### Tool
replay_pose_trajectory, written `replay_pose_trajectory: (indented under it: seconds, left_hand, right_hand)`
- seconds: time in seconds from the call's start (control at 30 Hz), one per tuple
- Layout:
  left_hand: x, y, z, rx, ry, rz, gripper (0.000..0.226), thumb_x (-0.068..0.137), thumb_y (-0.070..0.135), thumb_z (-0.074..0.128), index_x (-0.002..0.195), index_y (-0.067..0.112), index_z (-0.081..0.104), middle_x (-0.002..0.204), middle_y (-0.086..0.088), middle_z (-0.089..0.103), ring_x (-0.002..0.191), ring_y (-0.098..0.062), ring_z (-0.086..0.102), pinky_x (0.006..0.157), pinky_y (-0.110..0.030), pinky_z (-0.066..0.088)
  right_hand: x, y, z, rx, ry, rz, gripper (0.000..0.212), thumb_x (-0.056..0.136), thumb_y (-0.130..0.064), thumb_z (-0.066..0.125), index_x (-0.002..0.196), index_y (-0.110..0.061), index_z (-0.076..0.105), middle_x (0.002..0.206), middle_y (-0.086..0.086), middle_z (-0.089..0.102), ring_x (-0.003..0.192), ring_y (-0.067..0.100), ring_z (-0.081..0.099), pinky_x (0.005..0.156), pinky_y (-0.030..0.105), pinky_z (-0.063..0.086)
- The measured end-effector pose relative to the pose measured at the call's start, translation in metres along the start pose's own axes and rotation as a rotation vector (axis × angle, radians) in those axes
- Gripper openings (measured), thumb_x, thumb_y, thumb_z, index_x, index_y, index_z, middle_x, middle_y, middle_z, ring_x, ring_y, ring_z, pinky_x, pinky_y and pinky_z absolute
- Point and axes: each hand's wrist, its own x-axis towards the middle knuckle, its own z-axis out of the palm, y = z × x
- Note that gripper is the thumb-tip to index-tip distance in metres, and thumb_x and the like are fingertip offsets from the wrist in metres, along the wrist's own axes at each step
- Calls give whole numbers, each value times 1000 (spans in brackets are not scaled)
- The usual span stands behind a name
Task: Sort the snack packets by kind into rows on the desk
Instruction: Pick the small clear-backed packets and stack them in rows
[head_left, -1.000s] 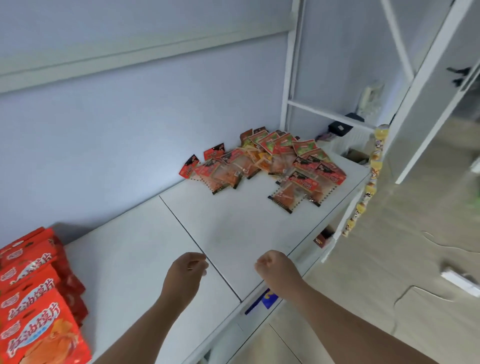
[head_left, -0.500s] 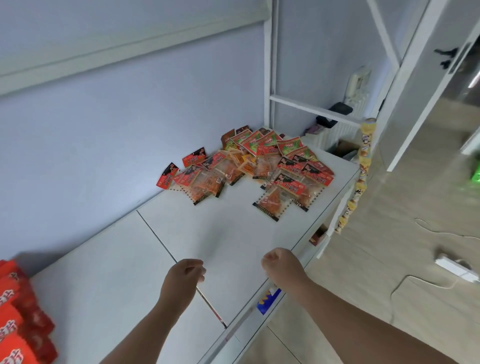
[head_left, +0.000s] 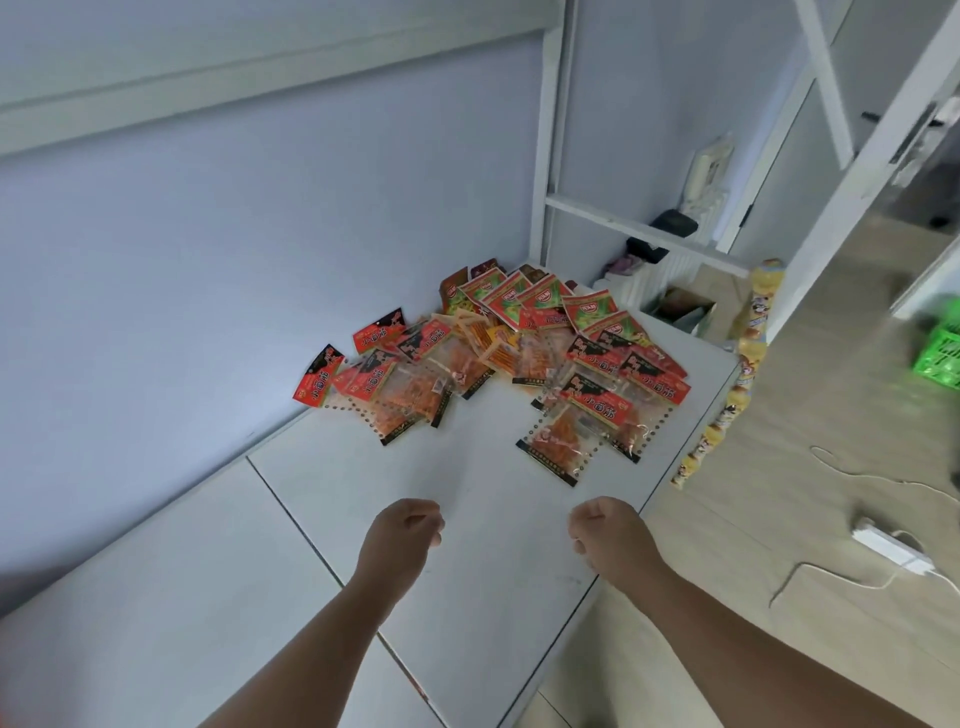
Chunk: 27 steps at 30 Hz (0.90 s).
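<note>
A home or dorm room, seemingly: white desk (head_left: 182, 597) within a white metal frame (head_left: 553, 156), power strip (head_left: 891, 545) on wood-look floor (head_left: 727, 545).

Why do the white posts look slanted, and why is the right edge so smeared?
Head view, edges: the wide-angle lens tilts and bows the white frame. Head view, far right: the green crate is smeared, which looks like motion blur. Head view, middle: the snack packets are fairly sharp under soft, bluish light, with no strong glare.

The desk (head_left: 363, 467) is white. The front snack packets (head_left: 592, 400) carry red-and-black headers over clear film with orange contents. The rear snack packets (head_left: 540, 299) are red and green. The hanging strip (head_left: 748, 353) is yellow.
</note>
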Motion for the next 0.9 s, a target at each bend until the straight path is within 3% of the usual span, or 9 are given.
replay_pose_trajectory:
  seconds: [0.13, 0.27, 0.33, 0.4, 0.47, 0.53, 0.67, 0.8, 0.9]
  left_hand:
    - [24, 15, 3, 62, -7, 10, 16, 75, 13, 49, 65, 15, 38, 62, -1, 38, 64, -19, 33, 65, -35, 25]
    - [58, 32, -3, 10, 156, -104, 27, 84, 9, 52, 61, 24, 47, 60, 3, 45, 61, -20, 39, 59, -29, 30]
    - [75, 40, -10, -78, 269, -151, 20, 92, 15, 59, 77, 27, 64, 73, 1, 64, 66, -20, 53, 62, -30, 43]
    - [92, 46, -16, -150, 363, -195, 6, 96, 20, 64, 102, 20, 66, 93, -6, 68, 82, -21, 63, 73, -34, 50]
    - [111, 49, -21, -174, 415, -261, 16, 96, 25, 65, 109, 17, 61, 99, -6, 64, 88, -21, 61, 71, -33, 45]
    - [129, 50, -23, -189, 463, -316, 24, 95, 27, 66, 111, 10, 62, 92, -8, 56, 79, -20, 52, 66, -31, 36]
    - [152, 57, -23, -253, 550, -399, 68, 91, 30, 71, 149, 7, 43, 116, -2, 62, 100, -23, 62, 76, -33, 48]
    - [171, 60, -26, -381, 594, -477, 52, 90, 23, 66, 139, 10, 56, 113, -6, 71, 100, -26, 66, 80, -37, 55]
    - [183, 61, -26, -403, 602, -455, 21, 96, 19, 57, 95, 24, 78, 86, 5, 79, 75, -15, 66, 58, -26, 50]
  right_hand:
    - [30, -19, 11, -45, -22, -98, 14, 96, -28, 56, 101, -20, 66, 90, -2, 71, 79, 12, 66, 59, 22, 45]
    - [71, -49, 25, -46, -125, -191, 16, 97, -29, 55, 103, -19, 66, 97, -3, 72, 89, 13, 69, 67, 25, 50]
    - [91, -63, 32, -59, -200, -230, 19, 98, -29, 57, 110, -19, 65, 106, -2, 71, 98, 14, 68, 78, 30, 54]
    - [111, -79, 40, -112, -276, -273, 23, 98, -29, 57, 118, -21, 64, 114, -3, 69, 101, 12, 66, 78, 27, 52]
    - [132, -97, 48, -134, -366, -315, 29, 99, -29, 56, 126, -20, 62, 122, -3, 67, 99, 6, 62, 72, 15, 45]
    - [150, -113, 57, -152, -436, -370, 34, 100, -25, 55, 133, -18, 59, 128, -3, 65, 98, 2, 58, 67, 5, 39]
    - [171, -144, 72, -194, -457, -539, 37, 100, -19, 55, 137, -19, 56, 134, -3, 63, 113, 10, 60, 82, 11, 42]
    - [185, -169, 89, -223, -460, -635, 36, 101, -15, 53, 137, -15, 58, 135, 0, 64, 121, 15, 61, 94, 20, 45]
    - [192, -178, 98, -265, -459, -656, 36, 102, -15, 52, 137, -17, 59, 134, -2, 65, 122, 13, 62, 94, 19, 46]
